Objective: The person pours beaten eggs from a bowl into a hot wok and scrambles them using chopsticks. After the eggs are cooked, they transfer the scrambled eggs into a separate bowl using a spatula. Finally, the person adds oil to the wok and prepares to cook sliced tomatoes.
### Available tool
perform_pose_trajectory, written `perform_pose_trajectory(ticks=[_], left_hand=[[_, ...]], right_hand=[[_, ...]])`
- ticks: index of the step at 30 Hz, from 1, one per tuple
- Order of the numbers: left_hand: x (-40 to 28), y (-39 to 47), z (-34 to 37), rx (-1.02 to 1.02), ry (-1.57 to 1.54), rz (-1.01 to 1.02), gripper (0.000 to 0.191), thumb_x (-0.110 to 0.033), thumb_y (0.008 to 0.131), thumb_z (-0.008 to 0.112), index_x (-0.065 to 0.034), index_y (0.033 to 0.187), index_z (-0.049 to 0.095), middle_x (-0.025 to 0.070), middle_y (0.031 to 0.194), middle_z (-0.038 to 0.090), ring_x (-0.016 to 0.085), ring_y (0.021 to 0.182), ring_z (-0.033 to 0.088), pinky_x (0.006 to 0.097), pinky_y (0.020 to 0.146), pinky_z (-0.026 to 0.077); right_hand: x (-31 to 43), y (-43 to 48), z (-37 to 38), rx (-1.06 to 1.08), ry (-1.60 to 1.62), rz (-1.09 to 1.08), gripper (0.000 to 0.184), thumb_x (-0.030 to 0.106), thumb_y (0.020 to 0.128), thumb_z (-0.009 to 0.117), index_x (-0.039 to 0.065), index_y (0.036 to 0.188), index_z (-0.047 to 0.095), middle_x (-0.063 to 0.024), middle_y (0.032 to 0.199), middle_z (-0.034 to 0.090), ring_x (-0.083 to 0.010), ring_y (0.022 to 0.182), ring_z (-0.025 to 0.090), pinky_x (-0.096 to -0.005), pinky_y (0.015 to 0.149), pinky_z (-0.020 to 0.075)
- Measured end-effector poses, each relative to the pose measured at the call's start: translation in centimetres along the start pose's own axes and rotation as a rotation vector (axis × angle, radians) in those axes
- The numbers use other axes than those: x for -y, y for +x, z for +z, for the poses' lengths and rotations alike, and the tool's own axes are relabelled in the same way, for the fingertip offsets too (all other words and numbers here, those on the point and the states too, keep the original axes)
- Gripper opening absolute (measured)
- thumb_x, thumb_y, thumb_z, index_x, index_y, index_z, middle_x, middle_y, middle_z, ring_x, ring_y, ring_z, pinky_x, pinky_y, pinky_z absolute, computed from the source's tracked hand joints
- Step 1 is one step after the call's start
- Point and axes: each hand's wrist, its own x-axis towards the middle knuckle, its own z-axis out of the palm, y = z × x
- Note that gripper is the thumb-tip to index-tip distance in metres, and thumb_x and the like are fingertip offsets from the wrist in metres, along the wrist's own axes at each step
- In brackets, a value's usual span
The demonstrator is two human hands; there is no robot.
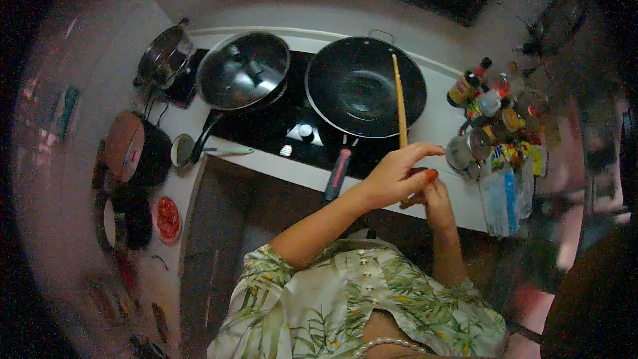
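Note:
My left hand (401, 172) crosses over my right hand (437, 199) in front of the stove. Its index finger and thumb are apart, with an orange-red spot at the thumb tip; the palm is hidden. Long wooden chopsticks (400, 99) pass beneath the left hand, their lower ends at the right hand's partly hidden fingers, which appear to grip them. The far tips lie over a dark wok (366, 85), which shows only its shiny inner surface. Its black and red handle (337, 174) points towards me, below my left wrist. A lidded glass jar (463, 152) stands just right of my fingertips.
A second pan with a shiny cover (244, 70) sits left on the black cooktop (264, 134). Further left are a metal pot (164, 57), a cooker (124, 147), a ladle (229, 150) and a plate of red food (168, 219). Bottles (466, 87) and a plastic packet (500, 202) crowd the right.

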Motion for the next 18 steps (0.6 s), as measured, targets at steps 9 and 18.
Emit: perform_pose_trajectory(ticks=[9, 18], left_hand=[[1.1, -6.6, -3.4, 0.049, 0.328, 0.322, 0.044, -0.037, 0.081, 0.060, -0.0103, 0.115, 0.055, 0.0117, 0.128, 0.051, 0.031, 0.124, 0.041, 0.0527, 0.102, 0.026], [7.5, -28.9, -19.5, -0.933, -0.149, -0.021, 0.020, -0.015, 0.087, 0.046, -0.0029, 0.095, 0.059, 0.0076, 0.099, 0.062, 0.021, 0.097, 0.058, 0.0307, 0.087, 0.043]], right_hand=[[-5.7, 2.3, 12.4, -0.372, 0.166, -0.229, 0.034, 0.029, 0.094, 0.044, -0.001, 0.111, 0.048, -0.0050, 0.084, 0.055, -0.0144, 0.058, 0.055, -0.0241, 0.048, 0.0455], [-4.4, 1.9, 19.9, -0.467, 0.263, -0.385, 0.014, 0.020, 0.094, 0.046, 0.007, 0.090, 0.050, 0.0037, 0.058, 0.031, -0.0062, 0.044, 0.030, -0.0212, 0.036, 0.0200]])
